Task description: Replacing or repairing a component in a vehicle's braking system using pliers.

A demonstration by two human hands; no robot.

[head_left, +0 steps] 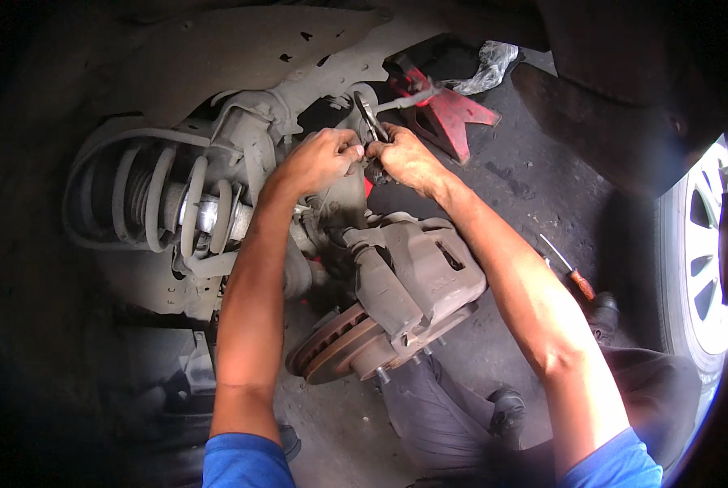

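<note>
Both arms reach over a wheel hub assembly inside a wheel well. My right hand point(413, 163) is closed round a shiny metal hand tool point(370, 116) with a loop-like end; its exact kind is unclear. My left hand point(322, 157) is pinched close beside it, fingertips nearly touching the right hand's. What the left fingers hold is hidden. Both hands are at the upper end of a grey steering knuckle point(344, 199), near a thin rod point(405, 102). Below them sit a grey brake caliper point(421, 268) and a rusty brake disc point(335, 346).
To the left, a coil spring point(161, 199) surrounds a shock absorber point(205, 215). A red jack stand point(453, 122) and clear plastic wrap point(492, 65) are beyond my hands. On the right, a screwdriver point(579, 282) lies on the floor near a wheel point(701, 260). My trousered leg point(429, 415) is below.
</note>
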